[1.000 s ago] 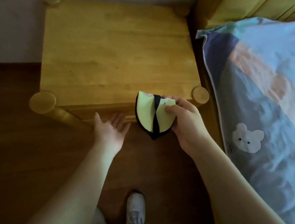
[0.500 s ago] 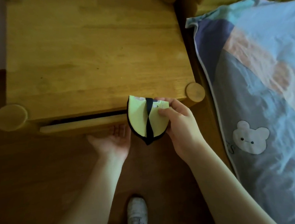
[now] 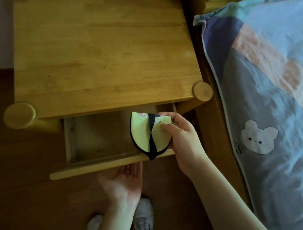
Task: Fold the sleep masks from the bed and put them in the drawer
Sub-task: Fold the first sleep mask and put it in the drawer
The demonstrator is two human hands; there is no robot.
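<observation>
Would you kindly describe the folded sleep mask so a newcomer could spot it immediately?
Start at the wooden nightstand beside the bed, then drop to its open drawer. Above the drawer's right end, the right hand pinches the folded pale-yellow sleep mask; its black edging and black strap make it the only bright thing there.

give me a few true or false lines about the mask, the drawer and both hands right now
1. The drawer is pulled open. True.
2. The right hand holds the folded sleep mask. True.
3. The mask lies on the nightstand top. False: it is held above the open drawer.
4. The left hand grips a second mask. False: it is palm up under the drawer front, holding no mask.
5. A bear is printed on the blanket. True.
</observation>
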